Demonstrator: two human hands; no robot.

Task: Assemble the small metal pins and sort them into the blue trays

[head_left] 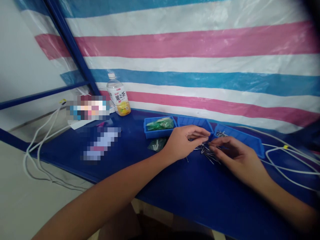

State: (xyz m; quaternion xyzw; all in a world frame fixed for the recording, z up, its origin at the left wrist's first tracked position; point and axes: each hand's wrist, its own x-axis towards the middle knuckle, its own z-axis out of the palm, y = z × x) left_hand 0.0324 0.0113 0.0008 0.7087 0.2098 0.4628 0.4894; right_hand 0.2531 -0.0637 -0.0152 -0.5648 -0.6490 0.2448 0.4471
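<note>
A loose pile of thin metal nails [209, 154] lies on the blue tabletop between my hands. Over its left side is my left hand [183, 141], thumb and fingertips drawn together in a pinch; whatever is between them is too small to make out. My right hand [233, 154] is closed at the pile's right side, its thumb and fingers pinched at the tips, and what they grip cannot be made out. Behind my left hand stands a blue bin [196, 122], its inside partly hidden. Another blue bin [246, 140], behind my right hand, has nails in its left end.
A third blue bin [157, 134] holds a green plastic packet [161, 124]. Beside it lies a clear bag [156, 145] of small pale pieces. A tea bottle [119, 96] stands at the back left. White cables [287, 158] run along the right; others hang at the left edge.
</note>
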